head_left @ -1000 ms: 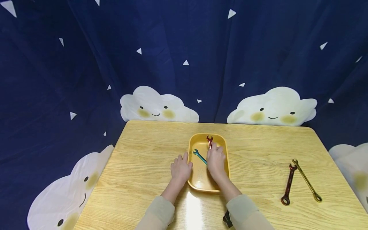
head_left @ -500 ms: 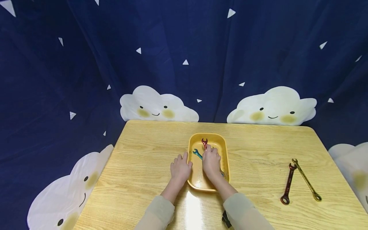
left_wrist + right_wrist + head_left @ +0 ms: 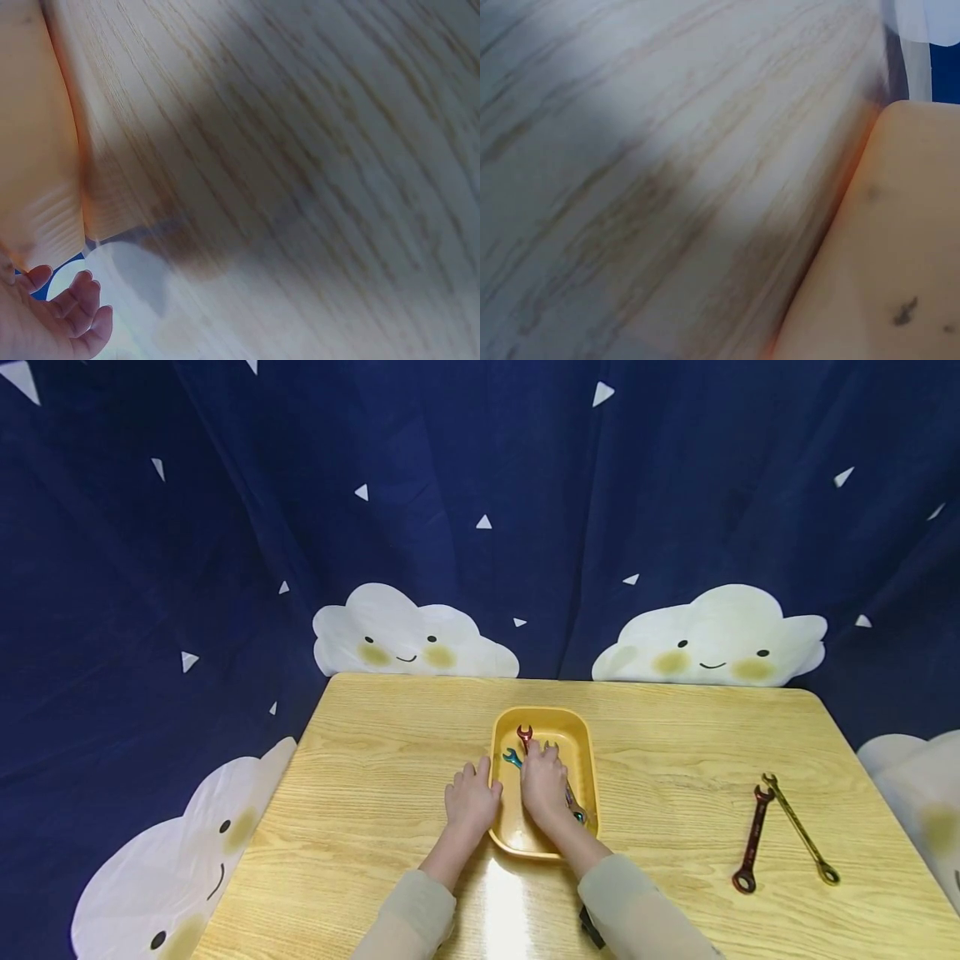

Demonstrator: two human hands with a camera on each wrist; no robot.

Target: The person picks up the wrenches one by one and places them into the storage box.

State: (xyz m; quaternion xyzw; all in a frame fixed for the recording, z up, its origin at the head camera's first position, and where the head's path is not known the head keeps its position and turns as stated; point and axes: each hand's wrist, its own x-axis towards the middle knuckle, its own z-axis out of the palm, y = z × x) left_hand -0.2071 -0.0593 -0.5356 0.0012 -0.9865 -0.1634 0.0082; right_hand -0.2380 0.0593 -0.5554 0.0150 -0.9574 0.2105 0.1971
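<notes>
The yellow tray (image 3: 517,839) stands on the table in the head view. Inside it, my right hand (image 3: 546,781) grips a small red wrench (image 3: 525,735), whose open end sticks out past the fingertips. Part of a teal wrench (image 3: 512,757) shows to the left of that hand; the rest is covered. Ring ends of wrenches (image 3: 577,815) appear by the tray's right wall. My left hand (image 3: 472,797) rests at the tray's left rim, its fingers loosely bent beside the wall in the left wrist view. The right wrist view shows the tray's outer wall (image 3: 877,247), not the hand.
On the table's right side lie a dark red wrench (image 3: 753,842) and a gold wrench (image 3: 801,831), their open ends close together. A blue curtain (image 3: 480,460) with white clouds hangs behind the wooden table (image 3: 375,760).
My right hand has shifted left inside the tray with the red wrench, covering more of the teal wrench and uncovering ring ends at the right wall. The left hand has stayed put.
</notes>
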